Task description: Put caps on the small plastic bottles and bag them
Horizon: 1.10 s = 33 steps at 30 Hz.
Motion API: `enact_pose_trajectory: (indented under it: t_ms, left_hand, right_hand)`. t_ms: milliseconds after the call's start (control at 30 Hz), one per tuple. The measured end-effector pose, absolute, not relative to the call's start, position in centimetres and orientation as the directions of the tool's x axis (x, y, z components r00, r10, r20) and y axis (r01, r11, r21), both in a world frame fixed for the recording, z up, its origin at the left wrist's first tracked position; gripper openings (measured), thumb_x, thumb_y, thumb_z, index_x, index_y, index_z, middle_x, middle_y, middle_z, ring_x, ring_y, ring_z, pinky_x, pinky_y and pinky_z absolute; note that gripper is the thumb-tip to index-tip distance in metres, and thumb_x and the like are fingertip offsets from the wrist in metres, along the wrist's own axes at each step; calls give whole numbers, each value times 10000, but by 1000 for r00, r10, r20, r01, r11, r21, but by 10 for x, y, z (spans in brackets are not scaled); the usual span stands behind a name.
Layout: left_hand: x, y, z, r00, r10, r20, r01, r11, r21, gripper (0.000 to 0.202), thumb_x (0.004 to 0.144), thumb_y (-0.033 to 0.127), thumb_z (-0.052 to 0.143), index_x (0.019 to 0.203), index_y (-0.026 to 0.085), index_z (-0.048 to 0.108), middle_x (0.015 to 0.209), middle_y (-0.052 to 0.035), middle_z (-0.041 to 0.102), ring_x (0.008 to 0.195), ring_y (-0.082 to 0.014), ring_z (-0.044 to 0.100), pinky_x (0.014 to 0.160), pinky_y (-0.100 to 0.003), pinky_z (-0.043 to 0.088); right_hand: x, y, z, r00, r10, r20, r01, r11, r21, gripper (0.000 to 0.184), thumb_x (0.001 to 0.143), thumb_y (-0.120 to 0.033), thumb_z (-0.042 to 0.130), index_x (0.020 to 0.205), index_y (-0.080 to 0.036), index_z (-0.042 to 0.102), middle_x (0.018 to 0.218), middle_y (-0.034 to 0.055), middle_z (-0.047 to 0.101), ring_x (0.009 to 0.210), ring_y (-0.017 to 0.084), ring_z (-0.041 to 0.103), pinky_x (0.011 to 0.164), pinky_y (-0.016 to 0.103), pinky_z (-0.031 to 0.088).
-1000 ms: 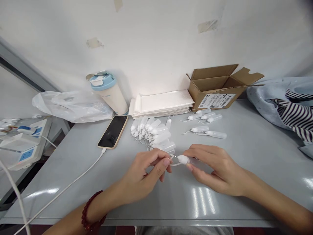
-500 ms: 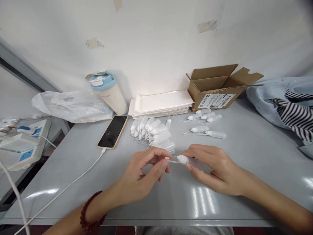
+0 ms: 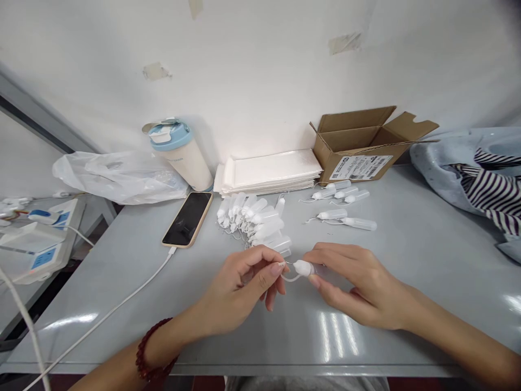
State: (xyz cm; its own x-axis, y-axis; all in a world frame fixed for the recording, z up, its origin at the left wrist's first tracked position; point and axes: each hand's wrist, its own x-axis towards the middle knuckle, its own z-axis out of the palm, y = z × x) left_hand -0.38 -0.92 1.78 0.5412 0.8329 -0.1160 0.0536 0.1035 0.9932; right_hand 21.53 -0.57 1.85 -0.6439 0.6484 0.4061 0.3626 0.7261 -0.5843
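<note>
Fingers (image 3: 329, 254) of the right hand (image 3: 362, 288) curled closed around a translucent plastic bottle (image 3: 323, 270), with the thumb beneath it. Left thumb and forefinger (image 3: 277, 267) of the left hand (image 3: 240, 288) pinched the thin wire tip (image 3: 287, 263) rising from its white cap (image 3: 303, 267). A slim, pale plastic loop (image 3: 291, 278) curved below the cap. The bottle lay almost level above the middle of the smooth grey table (image 3: 427, 271), long axis running left to right, cap pointing left. Just beyond the hands lay a tight row of matching bottles (image 3: 252, 217), and several more bottles (image 3: 345, 209) lay further right, below a cardboard box (image 3: 358, 144). Left of the row sat a black phone (image 3: 188, 219).
</note>
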Motion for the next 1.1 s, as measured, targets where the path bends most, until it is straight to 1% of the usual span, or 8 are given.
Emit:
enact_pose_trajectory:
  t_ms: [200, 367, 600, 833, 1100]
  left_hand:
    - [-5, -7, 19, 585, 795, -161, -10, 206, 979, 196, 918, 302, 492, 849, 145, 585, 675, 7, 587, 516, -68, 530, 520, -202, 431]
    - [-3, -6, 21, 591, 786, -181, -16, 237, 971, 208, 910, 309, 504, 831, 136, 591, 667, 3, 586, 508, -70, 518, 517, -207, 419]
    - [-5, -6, 20, 606, 769, -205, -34, 282, 959, 199, 912, 279, 504, 802, 135, 584, 642, 11, 581, 506, -66, 529, 536, -207, 417]
    - [-7, -4, 14, 634, 737, -234, -61, 350, 935, 180, 893, 263, 517, 776, 142, 580, 636, 8, 559, 502, -76, 516, 480, -198, 411]
    - [-5, -2, 15, 676, 668, -311, -47, 460, 887, 192, 844, 255, 534, 695, 134, 541, 549, 26, 504, 446, -65, 469, 468, -197, 375]
  right_hand:
    - [216, -5, 20, -652, 637, 411, 358, 736, -574, 174, 884, -134, 443, 1027, -152, 538, 687, 6, 544, 584, 119, 458, 535, 240, 381]
    - [215, -5, 21, -664, 625, 411, 344, 743, -575, 156, 887, -135, 440, 1010, -138, 535, 679, 10, 534, 584, 118, 444, 533, 240, 368]
    - [215, -6, 22, -676, 610, 414, 342, 757, -557, 129, 880, -139, 446, 957, -118, 547, 636, -10, 464, 555, 111, 397, 504, 237, 328]
    - [214, -6, 21, -682, 583, 442, 313, 778, -545, 148, 878, -129, 443, 998, -142, 529, 653, -13, 478, 570, 111, 403, 508, 233, 329]
    - [213, -9, 19, -706, 542, 456, 304, 813, -496, 178, 840, -114, 436, 973, -137, 552, 639, 1, 489, 545, 122, 410, 489, 244, 332]
